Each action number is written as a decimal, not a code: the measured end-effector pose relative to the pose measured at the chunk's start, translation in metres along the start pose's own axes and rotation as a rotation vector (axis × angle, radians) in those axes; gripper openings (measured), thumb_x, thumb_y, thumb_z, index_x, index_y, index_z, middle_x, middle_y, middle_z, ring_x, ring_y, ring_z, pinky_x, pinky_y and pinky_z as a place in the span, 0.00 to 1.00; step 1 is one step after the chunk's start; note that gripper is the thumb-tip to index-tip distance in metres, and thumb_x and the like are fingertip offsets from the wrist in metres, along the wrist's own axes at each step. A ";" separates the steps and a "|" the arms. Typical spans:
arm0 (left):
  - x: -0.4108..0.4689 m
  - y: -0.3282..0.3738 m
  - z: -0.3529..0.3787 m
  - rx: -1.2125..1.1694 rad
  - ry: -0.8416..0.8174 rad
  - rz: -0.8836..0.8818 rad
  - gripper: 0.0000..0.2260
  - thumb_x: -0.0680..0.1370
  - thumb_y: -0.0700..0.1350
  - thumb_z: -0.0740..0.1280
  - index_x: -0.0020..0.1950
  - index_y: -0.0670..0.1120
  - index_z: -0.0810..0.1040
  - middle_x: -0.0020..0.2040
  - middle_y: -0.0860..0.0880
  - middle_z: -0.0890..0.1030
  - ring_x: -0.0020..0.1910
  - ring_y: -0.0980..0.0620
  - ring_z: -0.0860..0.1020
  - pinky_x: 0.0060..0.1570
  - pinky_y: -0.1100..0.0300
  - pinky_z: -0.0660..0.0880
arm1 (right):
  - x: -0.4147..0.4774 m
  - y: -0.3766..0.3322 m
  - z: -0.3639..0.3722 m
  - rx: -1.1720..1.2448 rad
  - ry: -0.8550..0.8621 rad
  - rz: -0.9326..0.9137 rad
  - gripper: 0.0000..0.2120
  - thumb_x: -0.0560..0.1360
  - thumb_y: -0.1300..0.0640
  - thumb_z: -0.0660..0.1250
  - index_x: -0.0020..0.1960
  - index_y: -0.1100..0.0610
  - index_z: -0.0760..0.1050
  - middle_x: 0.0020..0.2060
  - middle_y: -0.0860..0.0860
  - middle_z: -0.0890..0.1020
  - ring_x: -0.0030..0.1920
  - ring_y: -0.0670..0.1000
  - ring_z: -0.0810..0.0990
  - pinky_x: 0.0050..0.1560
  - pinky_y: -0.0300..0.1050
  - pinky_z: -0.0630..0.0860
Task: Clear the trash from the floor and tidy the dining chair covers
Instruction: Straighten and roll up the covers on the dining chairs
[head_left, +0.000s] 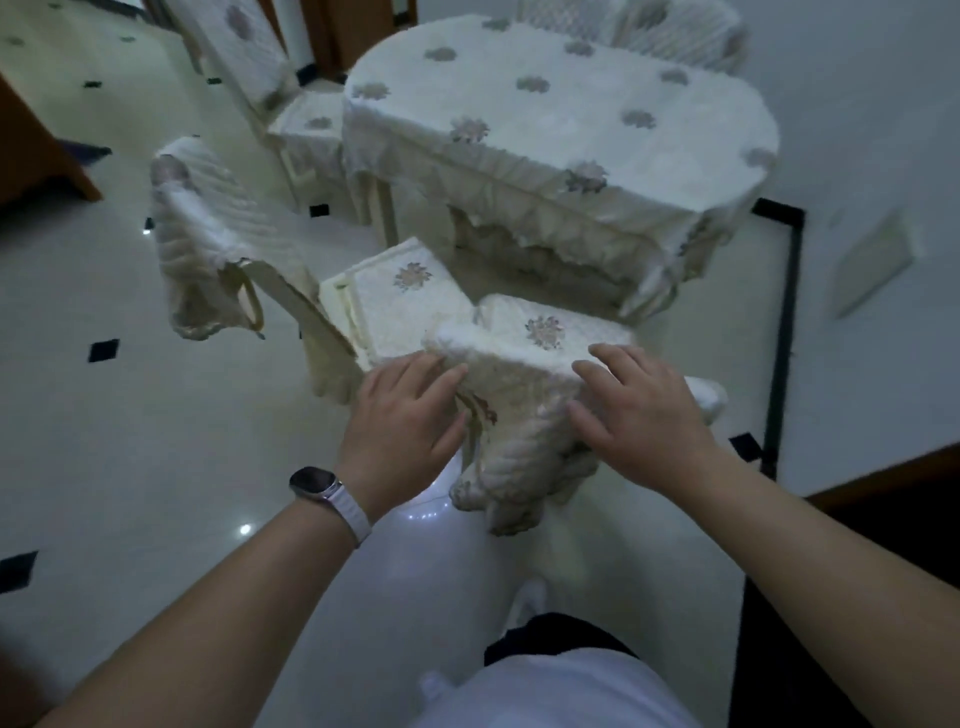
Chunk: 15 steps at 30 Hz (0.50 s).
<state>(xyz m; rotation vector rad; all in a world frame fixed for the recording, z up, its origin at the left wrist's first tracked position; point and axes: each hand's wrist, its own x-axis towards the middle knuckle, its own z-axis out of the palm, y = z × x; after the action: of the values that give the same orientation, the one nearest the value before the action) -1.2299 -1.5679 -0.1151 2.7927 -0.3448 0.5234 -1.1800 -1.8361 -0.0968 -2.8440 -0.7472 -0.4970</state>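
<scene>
A cream quilted chair cover (519, 374) with a flower motif lies over the back of the dining chair right in front of me, its lower part hanging crumpled. My left hand (405, 415) rests flat against the cover's left side, fingers straight. My right hand (639, 405) lies spread on its right side, fingers relaxed. A second chair (400, 301) stands to the left with its back cover (208, 244) hanging askew off the backrest. I see no trash on the floor.
The oval dining table (561, 130) with a cream flowered cloth stands behind the chairs. Another covered chair (249, 62) is at the far left and more at the back. A white wall (883, 182) is at right. The tiled floor (130, 441) is glossy.
</scene>
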 end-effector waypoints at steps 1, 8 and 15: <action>0.010 0.006 0.005 -0.011 -0.018 0.026 0.20 0.77 0.55 0.62 0.66 0.47 0.77 0.64 0.44 0.77 0.64 0.43 0.73 0.64 0.47 0.67 | -0.006 0.009 0.001 -0.011 0.006 0.035 0.20 0.74 0.45 0.61 0.54 0.58 0.79 0.56 0.56 0.80 0.54 0.60 0.78 0.48 0.53 0.75; 0.071 0.039 0.043 -0.037 -0.123 0.111 0.21 0.78 0.56 0.59 0.66 0.47 0.77 0.64 0.44 0.78 0.64 0.42 0.74 0.62 0.46 0.69 | -0.019 0.060 0.016 -0.010 -0.051 0.211 0.22 0.74 0.43 0.58 0.59 0.56 0.78 0.60 0.56 0.79 0.58 0.59 0.76 0.54 0.54 0.73; 0.104 0.043 0.088 0.001 -0.219 0.091 0.21 0.80 0.58 0.58 0.66 0.49 0.77 0.65 0.45 0.77 0.64 0.42 0.74 0.62 0.47 0.68 | -0.016 0.101 0.048 0.036 -0.154 0.255 0.24 0.75 0.41 0.56 0.60 0.55 0.77 0.61 0.55 0.78 0.60 0.58 0.75 0.55 0.55 0.73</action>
<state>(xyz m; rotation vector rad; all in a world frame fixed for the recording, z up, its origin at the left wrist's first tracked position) -1.1194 -1.6541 -0.1442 2.8511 -0.5199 0.2360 -1.1292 -1.9195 -0.1545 -2.9094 -0.4006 -0.2267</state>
